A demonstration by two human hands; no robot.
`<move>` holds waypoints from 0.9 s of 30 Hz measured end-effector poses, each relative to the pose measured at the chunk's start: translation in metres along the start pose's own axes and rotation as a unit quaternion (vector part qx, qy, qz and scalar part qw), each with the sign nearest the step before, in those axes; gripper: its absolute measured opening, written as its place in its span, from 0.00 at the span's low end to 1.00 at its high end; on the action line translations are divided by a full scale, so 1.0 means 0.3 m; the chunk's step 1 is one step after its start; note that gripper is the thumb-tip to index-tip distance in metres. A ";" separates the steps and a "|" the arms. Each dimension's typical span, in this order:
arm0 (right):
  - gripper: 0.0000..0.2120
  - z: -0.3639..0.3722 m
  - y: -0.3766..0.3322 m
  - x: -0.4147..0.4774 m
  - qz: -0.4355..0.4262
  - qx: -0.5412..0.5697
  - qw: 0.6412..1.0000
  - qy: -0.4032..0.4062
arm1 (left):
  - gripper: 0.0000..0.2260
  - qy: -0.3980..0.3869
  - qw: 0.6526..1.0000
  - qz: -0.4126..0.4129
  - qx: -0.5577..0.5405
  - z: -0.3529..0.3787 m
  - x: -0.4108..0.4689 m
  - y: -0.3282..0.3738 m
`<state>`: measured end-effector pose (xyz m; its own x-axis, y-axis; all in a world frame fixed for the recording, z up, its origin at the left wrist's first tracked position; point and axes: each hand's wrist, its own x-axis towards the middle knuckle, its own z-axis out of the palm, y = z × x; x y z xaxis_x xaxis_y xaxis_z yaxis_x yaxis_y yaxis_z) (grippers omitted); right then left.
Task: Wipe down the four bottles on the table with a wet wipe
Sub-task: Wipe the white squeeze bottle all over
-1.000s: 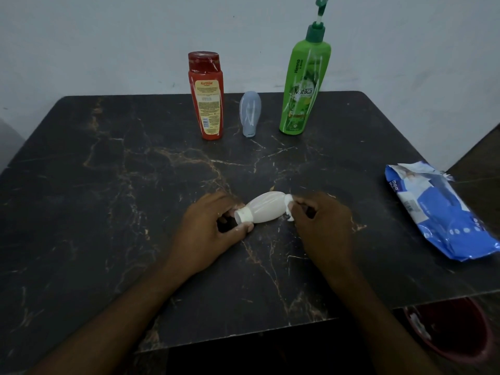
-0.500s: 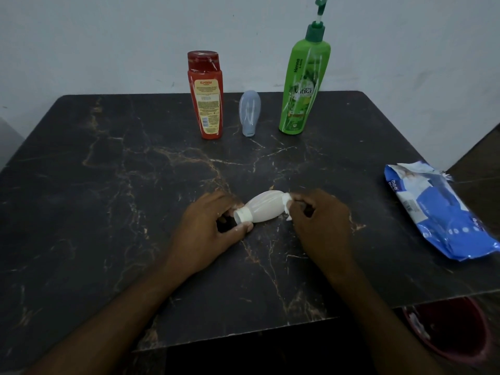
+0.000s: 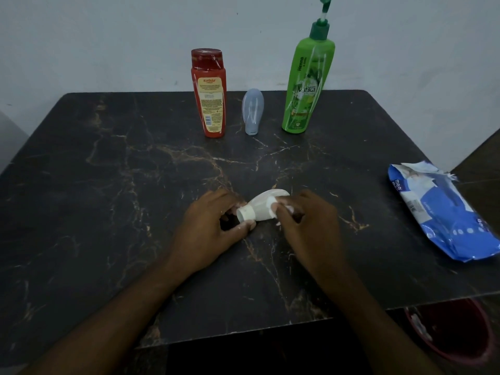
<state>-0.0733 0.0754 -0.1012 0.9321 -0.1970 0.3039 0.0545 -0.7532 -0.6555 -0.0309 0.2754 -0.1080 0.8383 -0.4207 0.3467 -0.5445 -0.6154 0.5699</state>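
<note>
While the left grip (image 3: 213,226) pinches the white bottle (image 3: 258,209), roll it under the wet wipe (image 3: 272,204) clamped in the right grip (image 3: 305,223).

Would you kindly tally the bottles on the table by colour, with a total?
Red bottle: 1
Green pump bottle: 1
Pale blue-grey bottle: 1
White bottle, gripped by the left hand, with a wet wipe pressed on it by the right hand: 1
Total: 4
</note>
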 end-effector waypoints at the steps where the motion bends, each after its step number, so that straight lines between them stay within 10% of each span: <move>1: 0.05 -0.007 0.013 0.015 0.015 -0.008 1.000 0.011 | 0.14 0.000 1.000 0.000 -0.002 0.001 0.000 -0.001; 27: 0.08 0.030 -0.062 -0.017 -0.002 -0.012 1.000 -0.006 | 0.14 -0.001 0.999 0.027 0.034 0.010 -0.003 -0.006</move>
<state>-0.0757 0.0959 -0.0968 0.9363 -0.1859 0.2979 0.0499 -0.7692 -0.6371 -0.0307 0.2749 -0.1116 0.8072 -0.4567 0.3739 -0.5901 -0.6352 0.4982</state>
